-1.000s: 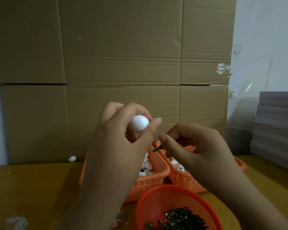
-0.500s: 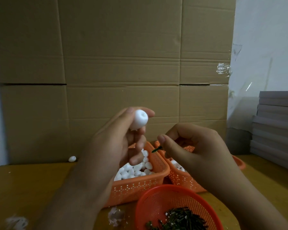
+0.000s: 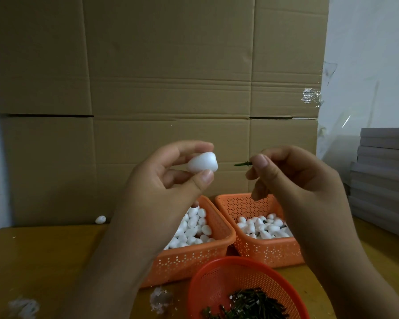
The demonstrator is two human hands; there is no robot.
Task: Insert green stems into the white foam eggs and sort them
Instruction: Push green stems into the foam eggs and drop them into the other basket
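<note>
Egg point(image 3: 202, 162) L, stem point(image 3: 241, 163) R, apart.

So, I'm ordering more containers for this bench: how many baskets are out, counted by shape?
Rectangular orange baskets: 2, the left basket holding plain foam eggs and the right basket holding eggs with dark stems among them.
Round orange basket holding green stems: 1.
Total: 3 baskets.
</note>
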